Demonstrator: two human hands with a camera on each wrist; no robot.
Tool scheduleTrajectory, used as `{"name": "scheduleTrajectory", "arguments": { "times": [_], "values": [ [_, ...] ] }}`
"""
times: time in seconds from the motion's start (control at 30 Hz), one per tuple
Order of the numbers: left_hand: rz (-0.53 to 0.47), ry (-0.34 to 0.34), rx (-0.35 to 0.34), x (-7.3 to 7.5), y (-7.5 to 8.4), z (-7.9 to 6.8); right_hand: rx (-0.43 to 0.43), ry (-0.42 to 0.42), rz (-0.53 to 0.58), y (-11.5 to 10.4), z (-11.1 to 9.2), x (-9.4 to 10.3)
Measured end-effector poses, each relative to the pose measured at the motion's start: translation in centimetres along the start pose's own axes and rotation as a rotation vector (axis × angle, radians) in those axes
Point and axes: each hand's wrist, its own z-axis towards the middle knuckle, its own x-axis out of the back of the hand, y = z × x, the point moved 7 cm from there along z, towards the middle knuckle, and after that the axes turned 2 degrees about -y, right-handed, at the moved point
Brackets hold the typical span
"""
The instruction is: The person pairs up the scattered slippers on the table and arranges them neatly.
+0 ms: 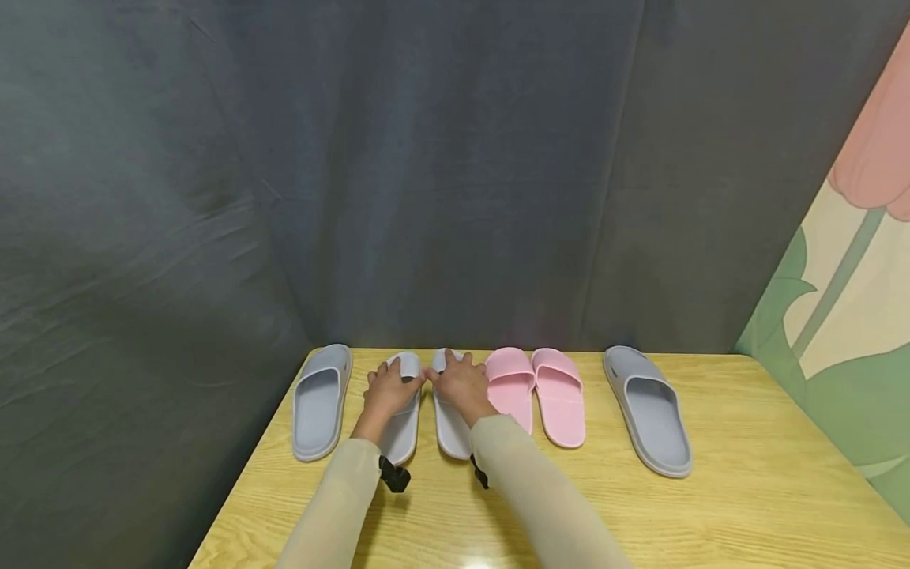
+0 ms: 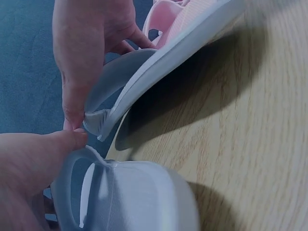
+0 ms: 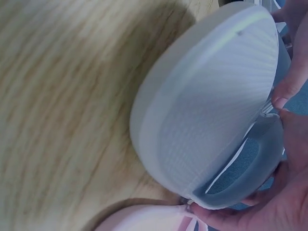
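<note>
Two light grey slippers lie side by side, toes toward the dark cloth. My left hand [image 1: 387,393] grips the strap of the left light grey slipper [image 1: 402,438] from above, fingers spread across it. Over the other light grey slipper [image 1: 451,435], my right hand [image 1: 462,385] holds the strap, with thumb and fingers at its two sides in the right wrist view. The two thumbs meet between the slippers. A dark shadow shows under the right slipper's sole in the left wrist view. Most of both straps is hidden by the hands.
Just right of my right hand lies a pair of pink slippers [image 1: 560,407]. A larger grey slipper [image 1: 317,411] is at the far left, another grey slipper [image 1: 657,423] farther right. All are on a wooden table [image 1: 753,474], with a dark cloth [image 1: 462,197] behind.
</note>
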Motion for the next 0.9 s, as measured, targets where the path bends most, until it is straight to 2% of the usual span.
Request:
{"name": "scheduleTrajectory", "arguments": {
  "times": [0.2,0.37,0.57,0.77,0.9],
  "values": [
    [-0.004,-0.023,0.007,-0.4,0.0,0.5,0.011,-0.046,-0.043,-0.3,0.4,-0.2],
    [0.019,-0.013,0.003,-0.3,0.1,0.5,0.019,-0.042,-0.050,-0.6,0.7,-0.1],
    [0.060,0.001,0.009,-0.6,0.2,0.6,0.033,0.002,-0.060,-0.5,0.7,0.0],
    [0.102,0.008,0.009,-1.0,0.2,0.7,0.070,0.083,-0.102,-0.5,0.6,0.2],
    [0.133,0.010,0.010,-1.1,0.1,0.7,0.064,0.106,-0.119,-0.3,0.4,0.7]
  ]
}}
